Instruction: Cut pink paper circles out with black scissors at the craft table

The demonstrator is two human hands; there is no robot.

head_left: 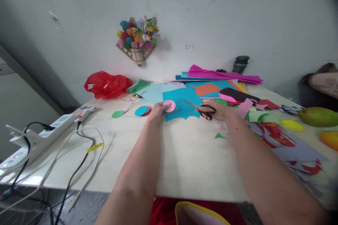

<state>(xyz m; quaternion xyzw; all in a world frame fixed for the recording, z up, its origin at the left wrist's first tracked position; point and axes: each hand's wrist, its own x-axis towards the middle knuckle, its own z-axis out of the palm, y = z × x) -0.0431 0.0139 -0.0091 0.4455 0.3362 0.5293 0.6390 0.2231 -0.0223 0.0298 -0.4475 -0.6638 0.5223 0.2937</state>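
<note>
Pinching a round pink disc (170,105), the left hand (158,110) overlapped a scalloped blue sheet (181,113). The right hand (218,109) gripped black-handled metal scissors (198,107).

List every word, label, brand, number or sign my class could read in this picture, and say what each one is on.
"217": handwritten number on the wall; its first character could also pass for a Z.
Yellow cable tag: any print is too small and blurred to read.
White power strip: any markings are too small to read.
No other text is legible.
</note>
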